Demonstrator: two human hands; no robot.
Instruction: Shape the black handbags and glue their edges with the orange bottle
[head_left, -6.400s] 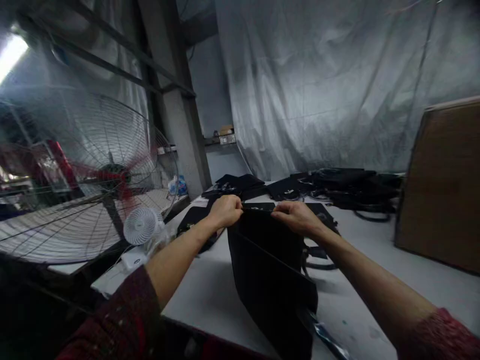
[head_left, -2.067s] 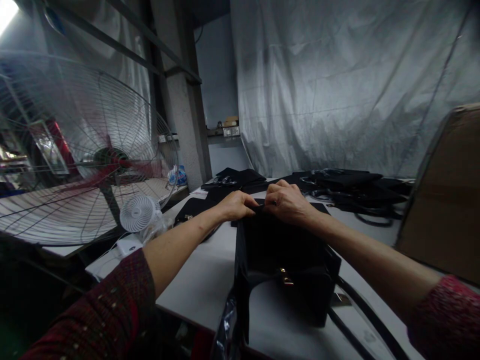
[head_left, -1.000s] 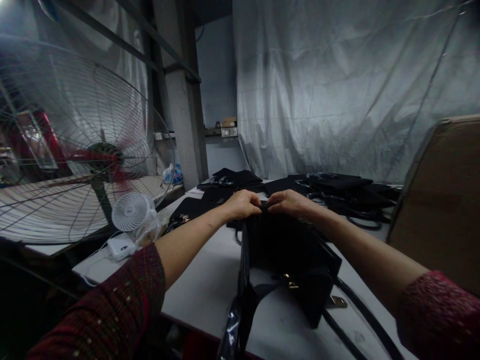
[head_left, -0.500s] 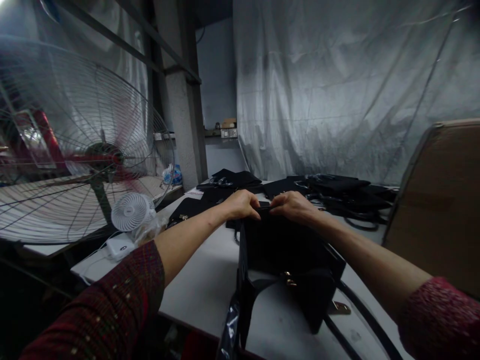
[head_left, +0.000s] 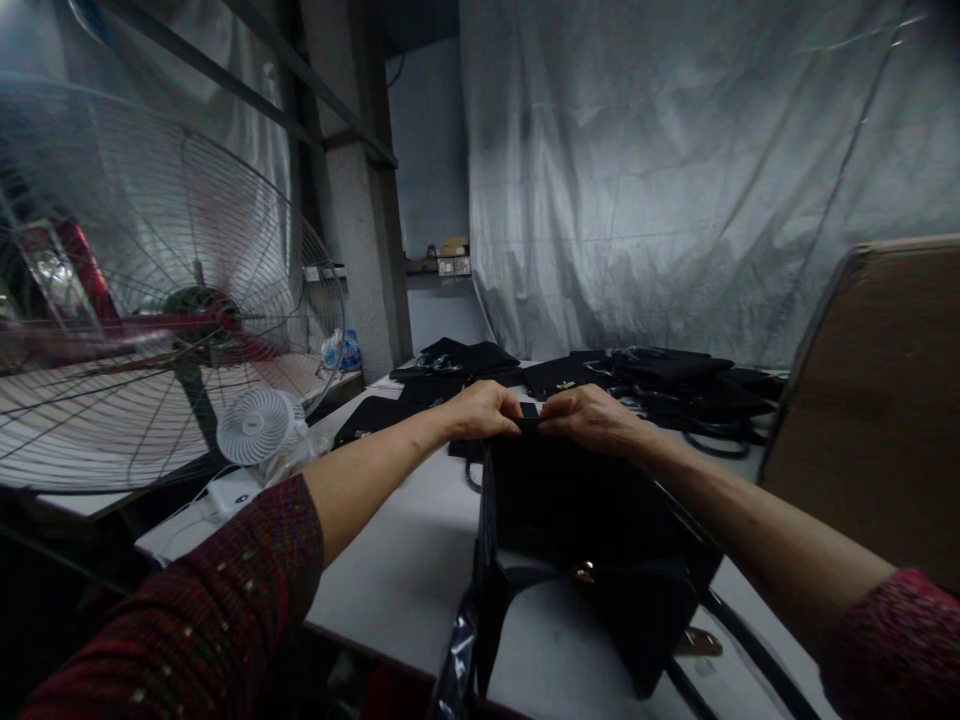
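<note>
A black handbag [head_left: 592, 500] stands on the white table, its far top edge pinched between the fingers of my left hand [head_left: 487, 408] and my right hand [head_left: 589, 415]. The hands are close together, a small gap between them where a dark tab shows. Small gold-coloured hardware [head_left: 583, 571] sits on the bag's near part. Black straps [head_left: 765, 655] trail to the right, and a strap in shiny plastic wrap [head_left: 459, 640] hangs at the near left. A flat brass-coloured metal piece [head_left: 699, 641] lies beside the bag at the right.
Stacks of black bags [head_left: 675, 380] cover the back of the table [head_left: 390, 570]. A large caged fan [head_left: 199, 310] and a small white fan [head_left: 260, 425] stand at the left. A cardboard box [head_left: 877, 400] rises at the right, before a silvery sheet [head_left: 645, 180].
The bag's right side and the straps appear slightly further right and lower. Both hands keep their pinch on the far edge, almost in the same place.
</note>
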